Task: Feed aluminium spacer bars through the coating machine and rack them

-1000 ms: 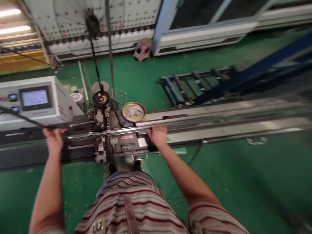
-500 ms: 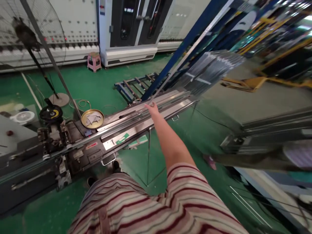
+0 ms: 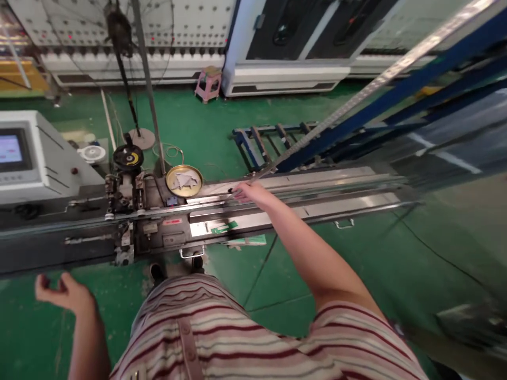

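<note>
In the head view, an outstretched right hand (image 3: 249, 191) reaches the metal rail (image 3: 206, 206) along a machine bed (image 3: 174, 240), its grip unclear; the left hand (image 3: 65, 294) hovers open, fingers loosely curled. A red label (image 3: 172, 222) is illegible.

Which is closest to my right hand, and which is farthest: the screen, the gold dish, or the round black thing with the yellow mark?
From your right hand:
1. Gold dish: just to its left, on the bench.
2. Round black thing: farther left, past the dish.
3. Screen: way over at the left edge of the view.
</note>
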Demonstrator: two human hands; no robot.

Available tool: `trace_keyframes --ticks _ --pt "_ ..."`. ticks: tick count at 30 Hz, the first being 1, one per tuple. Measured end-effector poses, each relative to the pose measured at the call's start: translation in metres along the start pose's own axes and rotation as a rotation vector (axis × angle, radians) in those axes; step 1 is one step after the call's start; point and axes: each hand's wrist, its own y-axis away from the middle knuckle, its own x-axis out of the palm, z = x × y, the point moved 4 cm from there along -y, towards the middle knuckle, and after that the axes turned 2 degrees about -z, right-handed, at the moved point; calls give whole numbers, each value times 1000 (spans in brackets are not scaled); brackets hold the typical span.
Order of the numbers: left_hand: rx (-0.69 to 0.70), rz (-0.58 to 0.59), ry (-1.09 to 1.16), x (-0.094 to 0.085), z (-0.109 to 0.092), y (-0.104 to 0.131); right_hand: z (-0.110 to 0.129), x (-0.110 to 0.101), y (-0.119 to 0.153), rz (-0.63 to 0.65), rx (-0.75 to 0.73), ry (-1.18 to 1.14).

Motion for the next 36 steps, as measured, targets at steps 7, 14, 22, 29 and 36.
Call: trace_keyframes --ticks 7,14,22,29,36 --pt "9 -258 120 -25 59 3 24 116 24 232 -113 133" --pt "-47 -237 117 -61 86 -16 54 235 46 338 -253 254" --pt "-101 -320 80 -119 138 -42 94 370 73 416 -390 346" --pt "-125 -373 91 -163 175 -73 127 495 91 426 -410 349" --pt "-65 -101 219 -136 166 -130 160 558 125 452 -362 196"
